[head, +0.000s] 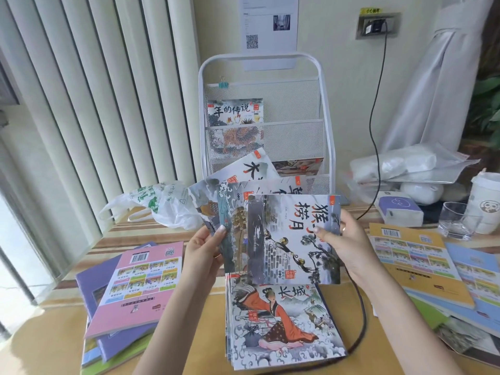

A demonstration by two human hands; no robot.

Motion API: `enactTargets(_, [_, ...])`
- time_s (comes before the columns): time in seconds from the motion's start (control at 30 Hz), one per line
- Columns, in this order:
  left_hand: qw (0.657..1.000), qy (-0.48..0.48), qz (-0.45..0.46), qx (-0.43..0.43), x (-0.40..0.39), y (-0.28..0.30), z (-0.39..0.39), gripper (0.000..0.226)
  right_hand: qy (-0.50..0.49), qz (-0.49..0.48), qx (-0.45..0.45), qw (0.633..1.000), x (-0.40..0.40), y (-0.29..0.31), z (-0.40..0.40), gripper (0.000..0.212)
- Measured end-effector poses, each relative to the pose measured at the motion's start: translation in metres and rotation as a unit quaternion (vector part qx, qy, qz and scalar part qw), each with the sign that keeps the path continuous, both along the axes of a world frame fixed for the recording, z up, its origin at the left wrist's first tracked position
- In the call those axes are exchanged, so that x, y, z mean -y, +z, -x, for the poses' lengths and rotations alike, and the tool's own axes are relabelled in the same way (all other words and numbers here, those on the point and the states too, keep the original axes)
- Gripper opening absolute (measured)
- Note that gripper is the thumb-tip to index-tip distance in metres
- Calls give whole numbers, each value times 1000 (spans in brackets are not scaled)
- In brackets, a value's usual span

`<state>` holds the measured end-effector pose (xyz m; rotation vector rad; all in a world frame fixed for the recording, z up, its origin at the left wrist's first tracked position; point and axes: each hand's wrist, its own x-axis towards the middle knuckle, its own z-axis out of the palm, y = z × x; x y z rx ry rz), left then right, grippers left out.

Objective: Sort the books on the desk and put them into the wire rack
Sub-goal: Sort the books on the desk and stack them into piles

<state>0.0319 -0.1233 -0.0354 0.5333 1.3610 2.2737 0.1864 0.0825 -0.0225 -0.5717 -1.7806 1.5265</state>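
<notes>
I hold a fan of thin grey picture books in the air over the desk. My left hand (207, 246) pinches the fan's left edge (232, 226). My right hand (342, 244) pinches the front book with the monkeys and a well (284, 239) at its right edge. Below them a stack of similar books lies on the desk, topped by a woman in an orange robe (278, 323). The white wire rack (326, 123) stands at the back of the desk. One book (234, 112) sits in its upper pocket, and another (299, 166) shows in a lower pocket.
A pink-backed book (138, 285) tops a pile at the left. Yellow and blue books (422, 263) lie at the right. A plastic bag (159, 204), a glass (457, 221), a paper cup (485, 201) and a black cable (361, 318) are also on the desk.
</notes>
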Motion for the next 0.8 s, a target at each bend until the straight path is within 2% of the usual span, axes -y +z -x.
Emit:
enactTargets(0.07, [1000,-7,3,6,-4,1,-1,5,20,-2,-6,1000,5,1,3,60])
enactTargets(0.1, [1000,-7,10,1,-5,1,-1,8,28,-6,-11,1000,7,2,4,55])
enactTargets(0.2, [999,-17,41,-18,-4,3,-2,64,25,-26,-13,999,8,3,7,44])
enactTargets(0.23, [998,-12,47,-27,-4,2,-1,72,16,-34,-13,999,7,3,7,42])
enactTargets(0.3, [999,-2,41,-35,-3,3,-1,61,5,-51,-10,999,5,4,7,40])
enactTargets(0.4, [999,-1,21,-27,-2,8,-5,17,-9,-62,6,998,1,6,6,42])
enactTargets(0.43, [1000,-2,11,-28,-1,9,-5,14,-10,-64,10,998,-1,6,6,41])
enactTargets(0.6, [999,16,-17,-29,1,9,-4,15,-8,-76,14,997,-1,8,4,51])
enactTargets(0.8, [998,-7,10,-63,1,10,-8,20,11,-97,-2,995,3,11,4,46])
